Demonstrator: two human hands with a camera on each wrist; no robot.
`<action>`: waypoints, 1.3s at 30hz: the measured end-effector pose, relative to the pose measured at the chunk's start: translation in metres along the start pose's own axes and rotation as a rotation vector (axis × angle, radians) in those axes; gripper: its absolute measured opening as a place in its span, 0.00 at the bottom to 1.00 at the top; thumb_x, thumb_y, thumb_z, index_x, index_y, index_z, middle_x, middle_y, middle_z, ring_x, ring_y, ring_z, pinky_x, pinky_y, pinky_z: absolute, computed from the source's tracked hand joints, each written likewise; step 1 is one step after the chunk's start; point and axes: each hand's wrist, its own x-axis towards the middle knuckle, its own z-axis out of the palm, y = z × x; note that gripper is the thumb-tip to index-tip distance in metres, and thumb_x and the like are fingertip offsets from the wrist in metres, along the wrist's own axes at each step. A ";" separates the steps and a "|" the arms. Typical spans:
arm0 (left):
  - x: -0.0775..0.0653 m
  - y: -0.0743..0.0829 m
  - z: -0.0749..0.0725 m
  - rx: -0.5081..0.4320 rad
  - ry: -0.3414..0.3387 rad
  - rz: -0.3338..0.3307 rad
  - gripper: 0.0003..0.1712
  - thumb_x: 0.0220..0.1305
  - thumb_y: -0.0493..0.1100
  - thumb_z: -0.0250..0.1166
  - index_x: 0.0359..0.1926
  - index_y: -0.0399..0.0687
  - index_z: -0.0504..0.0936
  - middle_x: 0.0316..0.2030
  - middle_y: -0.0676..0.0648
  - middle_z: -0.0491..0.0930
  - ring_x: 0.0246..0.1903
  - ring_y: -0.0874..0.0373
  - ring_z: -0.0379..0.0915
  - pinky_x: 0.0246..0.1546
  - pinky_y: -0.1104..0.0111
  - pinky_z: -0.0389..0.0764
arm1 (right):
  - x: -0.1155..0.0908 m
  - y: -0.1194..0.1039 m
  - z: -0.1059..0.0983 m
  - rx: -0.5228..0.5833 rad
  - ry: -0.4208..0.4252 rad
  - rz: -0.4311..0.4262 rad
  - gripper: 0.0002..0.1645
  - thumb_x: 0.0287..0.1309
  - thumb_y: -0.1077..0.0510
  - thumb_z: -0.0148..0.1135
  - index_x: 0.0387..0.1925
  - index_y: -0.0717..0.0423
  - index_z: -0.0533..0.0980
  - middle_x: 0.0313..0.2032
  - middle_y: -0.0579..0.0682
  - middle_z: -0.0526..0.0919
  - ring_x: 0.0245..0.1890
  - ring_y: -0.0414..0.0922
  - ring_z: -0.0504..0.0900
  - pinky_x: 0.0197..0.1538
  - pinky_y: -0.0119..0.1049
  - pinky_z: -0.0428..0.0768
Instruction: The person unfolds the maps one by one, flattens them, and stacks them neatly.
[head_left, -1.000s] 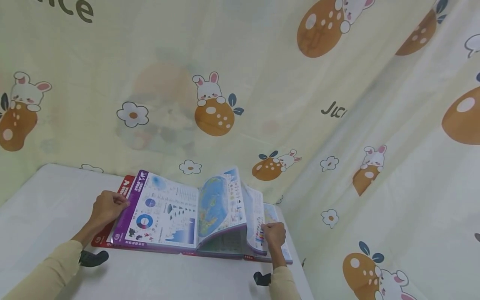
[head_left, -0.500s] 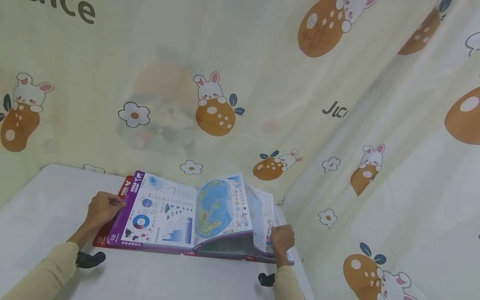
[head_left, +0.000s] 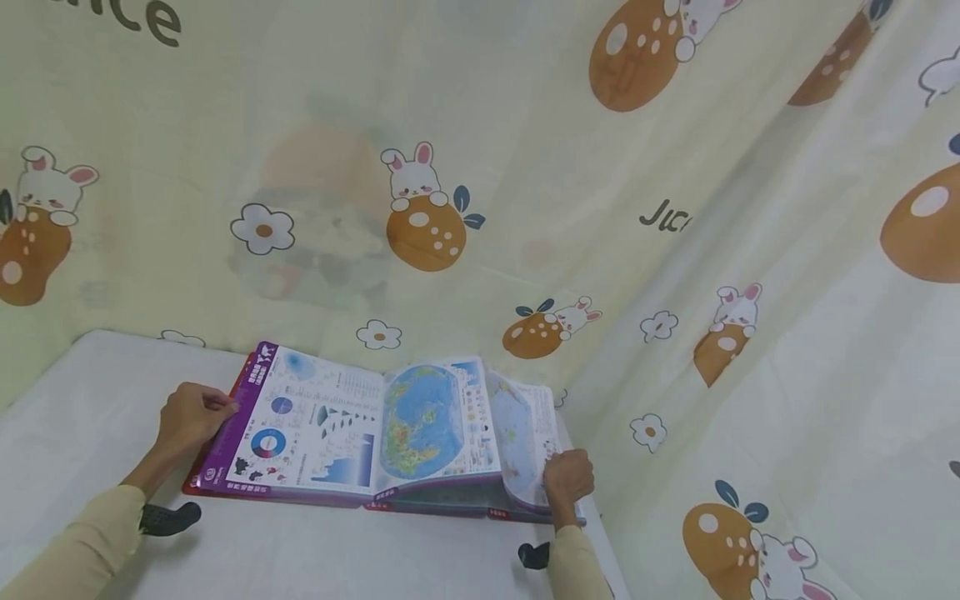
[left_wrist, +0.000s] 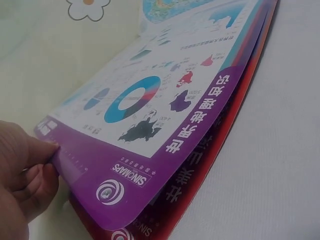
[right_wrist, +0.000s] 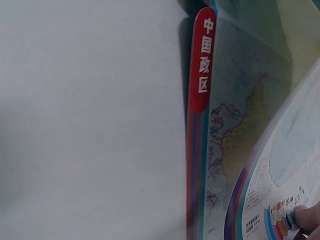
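Observation:
A purple-edged folding world map [head_left: 348, 400] lies partly unfolded on top of a red-edged map [left_wrist: 212, 150] of similar size. At its left purple border, my left hand [head_left: 187, 417] pinches the edge between thumb and fingers, as the left wrist view also shows. My right hand [head_left: 568, 477] grips the far right panel [head_left: 517, 425] near its lower edge. The middle fold stands raised, leaving a gap above the lower map [right_wrist: 237, 135]. In the right wrist view only the fingertips of my right hand [right_wrist: 307, 220] show, with the thumb on the printed panel.
The maps lie on a white-covered table [head_left: 300, 542], near its back and right edges. A cream curtain [head_left: 337, 275] with rabbit prints hangs behind and down the right side. A black strap end [head_left: 171, 518] sticks out at the left wrist, another black piece [head_left: 534, 556] at the right.
My left hand has drawn the purple border leftward, covering more of the red one. My right hand has moved right, and the raised panels have spread flatter.

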 end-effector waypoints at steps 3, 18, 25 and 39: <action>0.001 -0.001 0.000 0.010 0.001 -0.008 0.17 0.73 0.35 0.68 0.48 0.18 0.84 0.43 0.20 0.86 0.31 0.39 0.86 0.32 0.56 0.88 | 0.000 0.002 0.004 0.002 0.016 0.031 0.10 0.63 0.66 0.65 0.28 0.72 0.83 0.31 0.70 0.88 0.29 0.63 0.85 0.36 0.60 0.80; 0.005 -0.011 -0.001 0.037 0.043 0.024 0.15 0.72 0.34 0.69 0.46 0.18 0.85 0.40 0.21 0.86 0.31 0.38 0.86 0.32 0.54 0.88 | 0.000 0.006 0.020 -0.042 0.039 0.081 0.09 0.68 0.67 0.62 0.34 0.74 0.82 0.30 0.68 0.87 0.27 0.56 0.79 0.35 0.51 0.76; 0.006 -0.009 0.000 0.065 0.052 0.019 0.14 0.71 0.33 0.70 0.43 0.18 0.85 0.36 0.23 0.87 0.30 0.40 0.84 0.32 0.56 0.84 | 0.003 0.018 0.027 -0.081 0.039 0.092 0.11 0.68 0.66 0.60 0.34 0.74 0.81 0.32 0.69 0.86 0.31 0.62 0.84 0.38 0.56 0.79; 0.012 -0.013 0.003 0.092 0.093 0.082 0.12 0.69 0.33 0.71 0.39 0.20 0.86 0.31 0.27 0.87 0.26 0.45 0.83 0.27 0.65 0.76 | 0.013 0.032 0.029 -0.078 0.066 0.133 0.11 0.68 0.66 0.60 0.37 0.75 0.82 0.37 0.73 0.88 0.38 0.70 0.87 0.45 0.63 0.79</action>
